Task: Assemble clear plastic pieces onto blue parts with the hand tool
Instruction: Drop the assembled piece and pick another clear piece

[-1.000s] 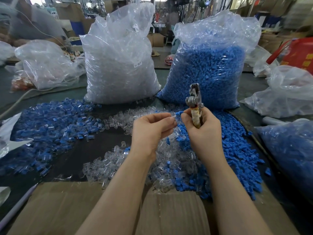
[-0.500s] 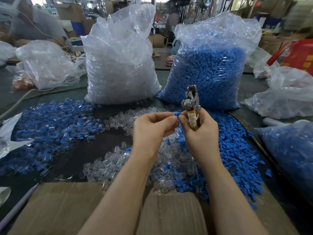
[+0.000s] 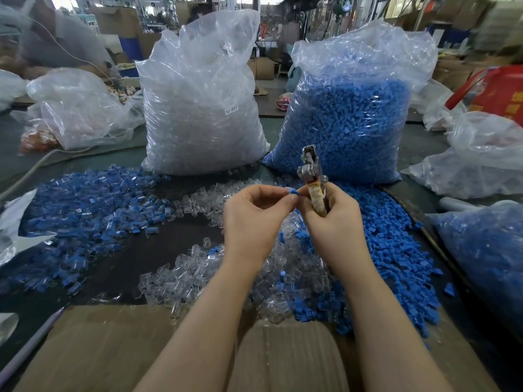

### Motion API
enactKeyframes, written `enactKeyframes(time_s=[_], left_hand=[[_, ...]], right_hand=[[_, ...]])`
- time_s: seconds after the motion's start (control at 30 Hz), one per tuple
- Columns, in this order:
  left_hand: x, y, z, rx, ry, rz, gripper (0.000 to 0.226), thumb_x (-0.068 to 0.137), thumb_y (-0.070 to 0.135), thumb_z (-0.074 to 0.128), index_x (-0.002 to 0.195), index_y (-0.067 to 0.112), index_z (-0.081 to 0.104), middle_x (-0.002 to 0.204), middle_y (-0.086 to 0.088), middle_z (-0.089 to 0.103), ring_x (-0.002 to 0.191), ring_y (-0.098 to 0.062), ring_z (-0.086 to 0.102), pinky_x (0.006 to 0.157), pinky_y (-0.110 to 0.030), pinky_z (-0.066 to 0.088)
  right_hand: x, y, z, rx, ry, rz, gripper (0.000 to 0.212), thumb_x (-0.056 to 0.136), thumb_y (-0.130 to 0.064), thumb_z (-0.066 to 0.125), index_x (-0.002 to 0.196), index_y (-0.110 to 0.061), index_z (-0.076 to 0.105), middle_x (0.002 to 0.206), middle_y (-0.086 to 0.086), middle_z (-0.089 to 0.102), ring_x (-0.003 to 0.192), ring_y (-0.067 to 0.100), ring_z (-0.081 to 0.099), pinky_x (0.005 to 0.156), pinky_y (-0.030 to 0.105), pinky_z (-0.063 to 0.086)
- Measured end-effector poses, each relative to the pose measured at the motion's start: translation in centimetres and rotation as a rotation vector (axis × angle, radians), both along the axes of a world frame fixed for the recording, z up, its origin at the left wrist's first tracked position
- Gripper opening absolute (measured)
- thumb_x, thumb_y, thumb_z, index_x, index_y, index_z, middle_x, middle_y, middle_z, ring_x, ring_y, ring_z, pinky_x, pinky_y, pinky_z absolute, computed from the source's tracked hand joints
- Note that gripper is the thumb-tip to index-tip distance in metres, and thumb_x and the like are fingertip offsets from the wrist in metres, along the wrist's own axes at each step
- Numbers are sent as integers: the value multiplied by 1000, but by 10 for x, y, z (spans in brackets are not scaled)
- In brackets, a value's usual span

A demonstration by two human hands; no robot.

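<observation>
Blue part (image 3: 293, 191) is pinched at the left hand (image 3: 254, 219) fingertips, held up right against the right hand (image 3: 334, 224), just left of the hand tool (image 3: 311, 176). Right hand has its fingers wrapped round the tool's taped handle, metal head pointing up. Can't really tell if a clear piece is already sitting on that blue bit, it's tiny and half hidden by fingers.

Judging by looks, these things are featherlight, hard little mouldings, probably a bit slick, so a fingertip pinch on the sides is the way to go, leaving the end free for the tool. Easy to fumble and lose in the heap below.

Around the tool: loose clear pieces (image 3: 198, 267) lie below and left of it, loose blue parts (image 3: 396, 250) below and right, and a pile of what look like finished ones (image 3: 85, 210) far left. Behind it stand a bag of clear pieces (image 3: 201, 108) and a bag of blue parts (image 3: 348, 120). Cardboard (image 3: 113, 349) sits nearest the person. Nothing blocks the hands; the scatter underneath is the only nuisance.
</observation>
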State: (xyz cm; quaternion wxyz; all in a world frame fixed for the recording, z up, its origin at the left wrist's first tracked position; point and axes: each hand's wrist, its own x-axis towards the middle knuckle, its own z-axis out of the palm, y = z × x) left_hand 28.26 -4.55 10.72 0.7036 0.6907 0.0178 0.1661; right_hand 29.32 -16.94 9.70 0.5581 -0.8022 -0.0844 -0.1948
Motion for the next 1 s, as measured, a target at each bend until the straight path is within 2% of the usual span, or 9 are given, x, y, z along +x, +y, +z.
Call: enactKeyframes(time_s=[0.1, 0.2, 0.27, 0.37, 0.4, 0.53, 0.7, 0.9, 1.0], left_hand=[[1, 2, -1, -2, -5, 15, 6, 81, 5, 77, 84, 10, 74, 76, 0, 75, 72, -10, 72, 71, -23, 59], [2, 6, 0, -31, -10, 7, 11, 84, 4, 75, 80, 13, 71, 75, -3, 74, 72, -15, 73, 70, -23, 59], [3, 8, 0, -49, -23, 6, 12, 85, 2, 73, 81, 13, 70, 73, -3, 73, 70, -14, 73, 67, -20, 57], [5, 12, 0, -62, -39, 3, 11, 86, 1, 72, 82, 11, 69, 71, 0, 72, 68, -11, 71, 65, -18, 54], [6, 13, 0, -64, -43, 1, 12, 86, 1, 72, 82, 12, 69, 71, 1, 72, 68, -11, 71, 66, -18, 54], [7, 17, 0, -66, -67, -17, 11, 86, -1, 70, 83, 10, 69, 70, 3, 72, 67, -11, 71, 67, -19, 55], [7, 20, 0, -30, -94, -59, 14, 86, -2, 69, 83, 12, 69, 71, 3, 72, 70, -10, 71, 67, -18, 54], [7, 23, 1, 0, -101, -98, 11, 86, -2, 70, 84, 9, 69, 74, -1, 72, 70, -10, 70, 68, -19, 54], [6, 25, 2, 7, -111, -113, 9, 86, -2, 70, 85, 7, 69, 76, -3, 72, 71, -12, 70, 68, -19, 54]], right_hand=[[1, -2, 1, -19, 24, 67, 14, 91, -17, 64, 86, -30, 65, 75, -17, 67, 65, 3, 60, 57, 16, 47], [2, -9, 3, -52, 75, 109, 13, 92, -17, 65, 89, -30, 64, 77, -27, 66, 70, -3, 62, 60, 10, 45], [2, -15, 4, -80, 118, 137, 12, 91, -19, 66, 89, -31, 64, 76, -26, 66, 69, -3, 61, 60, 13, 45], [2, -23, 5, -152, 186, 151, 7, 89, -21, 67, 89, -27, 64, 79, -14, 66, 74, 13, 62, 70, 39, 53], [1, -24, 6, -180, 196, 159, 6, 88, -21, 67, 90, -26, 64, 80, -12, 66, 76, 17, 62, 73, 43, 53], [-1, -24, 7, -274, 206, 214, 7, 87, -18, 67, 92, -18, 62, 80, 1, 65, 78, 30, 60, 72, 49, 51], [0, -21, 7, -321, 203, 233, 12, 87, -17, 67, 96, -11, 60, 88, 10, 64, 82, 35, 59, 75, 52, 50], [-2, -22, 7, -344, 206, 243, 8, 87, -12, 64, 94, -17, 60, 81, -3, 64, 76, 25, 58, 71, 46, 50], [-1, -22, 6, -389, 183, 213, 11, 86, -9, 60, 89, -19, 60, 76, 0, 63, 70, 25, 55, 65, 43, 48]])
